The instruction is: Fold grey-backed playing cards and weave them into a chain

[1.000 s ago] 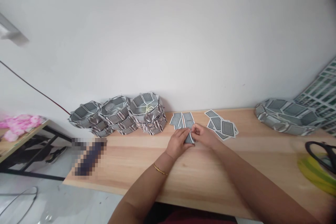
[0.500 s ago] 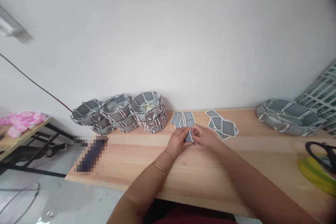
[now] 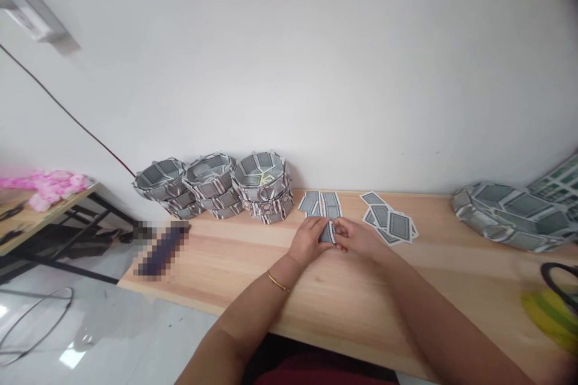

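Observation:
Both my hands meet over the middle of the wooden table [image 3: 361, 307]. My left hand [image 3: 308, 239] and my right hand [image 3: 357, 237] pinch a grey-backed playing card [image 3: 326, 233] between them, fingers curled on its edges. Just beyond the hands lie folded grey cards [image 3: 321, 203] side by side. A loose fan of flat cards [image 3: 389, 224] lies to the right of them. A gold bracelet [image 3: 277, 281] circles my left wrist.
Three round baskets woven from cards [image 3: 215, 187] stand at the back left against the white wall. A wide card-woven tray [image 3: 510, 215] sits at the back right. A yellow-green thing with a black loop [image 3: 553, 301] lies at the right edge. A side table with pink flowers [image 3: 45, 183] is at the left.
The view has drifted slightly right and down. My hands have stayed together on the card, with the fingers shifting a little along it.

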A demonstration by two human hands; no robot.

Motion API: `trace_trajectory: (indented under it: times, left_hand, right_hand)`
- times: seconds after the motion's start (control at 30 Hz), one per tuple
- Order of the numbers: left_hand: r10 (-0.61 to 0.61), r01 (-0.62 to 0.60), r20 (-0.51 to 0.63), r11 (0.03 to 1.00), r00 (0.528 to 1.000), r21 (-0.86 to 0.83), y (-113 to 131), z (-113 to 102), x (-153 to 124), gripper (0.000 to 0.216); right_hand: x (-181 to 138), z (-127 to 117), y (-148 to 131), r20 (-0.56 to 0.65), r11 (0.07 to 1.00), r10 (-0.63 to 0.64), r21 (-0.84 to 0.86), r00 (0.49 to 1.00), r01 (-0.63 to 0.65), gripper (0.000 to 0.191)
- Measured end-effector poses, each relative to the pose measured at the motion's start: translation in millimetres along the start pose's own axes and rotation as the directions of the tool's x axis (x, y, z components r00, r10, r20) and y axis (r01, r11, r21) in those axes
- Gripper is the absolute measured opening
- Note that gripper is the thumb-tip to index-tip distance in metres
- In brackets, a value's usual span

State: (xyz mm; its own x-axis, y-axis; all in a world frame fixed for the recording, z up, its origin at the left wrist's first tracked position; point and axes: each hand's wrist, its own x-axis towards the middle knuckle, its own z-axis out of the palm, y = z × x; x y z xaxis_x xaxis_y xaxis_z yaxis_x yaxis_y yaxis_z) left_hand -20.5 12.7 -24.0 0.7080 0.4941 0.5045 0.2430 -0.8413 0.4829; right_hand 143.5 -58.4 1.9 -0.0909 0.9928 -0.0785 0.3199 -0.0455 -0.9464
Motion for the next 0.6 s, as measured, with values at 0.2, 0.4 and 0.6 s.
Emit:
trace_trajectory:
  times: [0.2, 0.4, 0.6]
  left_hand:
    - [-0.010, 0.010, 0.020, 1.000, 1.000, -0.006, -1.3, 0.7, -1.2, 0.061]
    - [-0.107, 0.095, -0.067, 0.980, 0.992, -0.173, -4.6, -0.5, -0.1, 0.051]
    - [-0.230, 0.202, -0.081, 0.945, 0.970, -0.257, -3.8, -2.8, 1.9, 0.026]
  right_hand:
    - [-2.3, 2.2, -3.4, -0.048, 0.981, -0.076, -0.185, 0.996, 0.066, 0.003]
    - [-1.3, -1.8, -7.0, -0.150, 0.943, -0.114, -0.328, 0.982, 0.059, 0.004]
    - [-1.3, -4.0, -1.7, -0.099, 0.968, -0.079, -0.246, 0.992, 0.053, 0.016]
